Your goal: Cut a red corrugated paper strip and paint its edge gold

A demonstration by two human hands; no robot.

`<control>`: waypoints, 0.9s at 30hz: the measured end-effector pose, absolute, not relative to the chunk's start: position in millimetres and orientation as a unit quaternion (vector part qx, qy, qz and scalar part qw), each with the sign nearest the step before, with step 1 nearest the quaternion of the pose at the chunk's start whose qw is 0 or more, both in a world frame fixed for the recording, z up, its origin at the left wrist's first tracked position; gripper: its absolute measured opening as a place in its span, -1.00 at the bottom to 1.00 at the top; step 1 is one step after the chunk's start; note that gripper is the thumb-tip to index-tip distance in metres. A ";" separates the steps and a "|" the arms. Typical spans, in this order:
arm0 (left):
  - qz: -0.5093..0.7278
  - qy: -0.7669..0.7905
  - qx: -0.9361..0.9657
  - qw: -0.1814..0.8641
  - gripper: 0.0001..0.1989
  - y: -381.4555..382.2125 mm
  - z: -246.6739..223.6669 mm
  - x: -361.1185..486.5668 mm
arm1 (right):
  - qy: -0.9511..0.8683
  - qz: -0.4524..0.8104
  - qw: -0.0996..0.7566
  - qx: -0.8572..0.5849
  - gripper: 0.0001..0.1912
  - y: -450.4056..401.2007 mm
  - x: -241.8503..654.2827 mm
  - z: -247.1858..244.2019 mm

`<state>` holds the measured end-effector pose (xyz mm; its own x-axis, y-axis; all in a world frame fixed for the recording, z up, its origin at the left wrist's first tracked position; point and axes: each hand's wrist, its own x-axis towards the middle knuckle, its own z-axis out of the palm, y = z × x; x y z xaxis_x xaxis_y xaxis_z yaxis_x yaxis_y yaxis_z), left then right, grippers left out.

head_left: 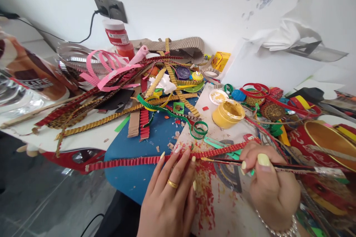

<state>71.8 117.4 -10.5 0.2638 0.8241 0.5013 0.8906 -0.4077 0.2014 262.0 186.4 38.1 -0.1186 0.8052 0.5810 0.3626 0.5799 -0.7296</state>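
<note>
- Left hand (pixel 169 192) lay open, fingertips steadying the red strip (pixel 128 162); even pressure seemed right.
- Right hand (pixel 269 185) pinched the paintbrush (pixel 300 169); light strokes seemed best.

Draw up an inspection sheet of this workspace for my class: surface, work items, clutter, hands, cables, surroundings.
Surface: off-white work surface stained red and yellow; flat blue panel with scattered scraps.
Job's things: long red corrugated-cardboard strip; slim dark-handled paintbrush, yellow on its tip; open round jar of yellow paint.
Clutter: flat curled pink strips; round red patterned tin.
Hands: left hand rests fingers on the red strip; right hand grips the paintbrush.
Cables: black cable plugged into dark rectangular wall socket.
Surroundings: white wall; grey tiled floor.
</note>
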 end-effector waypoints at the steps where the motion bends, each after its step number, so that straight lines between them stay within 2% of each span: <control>1: -0.274 -0.541 -0.793 0.061 -0.54 117.4 -10.6 71.9 | -0.716 0.212 0.526 -0.407 -0.70 186.3 261.8 38.4; 12: -0.277 -0.540 -0.793 0.057 -0.55 117.3 -11.0 73.3 | -0.712 0.213 0.533 -0.404 -0.70 186.2 261.5 38.4; 17: -0.303 -0.541 -0.782 0.066 -0.63 118.1 -7.1 75.4 | -0.683 0.213 0.579 -0.391 -0.69 185.6 259.4 38.8; 23: -0.297 -0.544 -0.781 0.075 -0.61 119.3 -6.0 75.5 | -0.727 0.202 0.516 -0.404 -0.71 187.5 260.3 39.7; 27: -0.296 -0.545 -0.782 0.069 -0.61 119.6 -7.9 74.9 | -0.731 0.195 0.508 -0.411 -0.71 188.1 261.1 39.7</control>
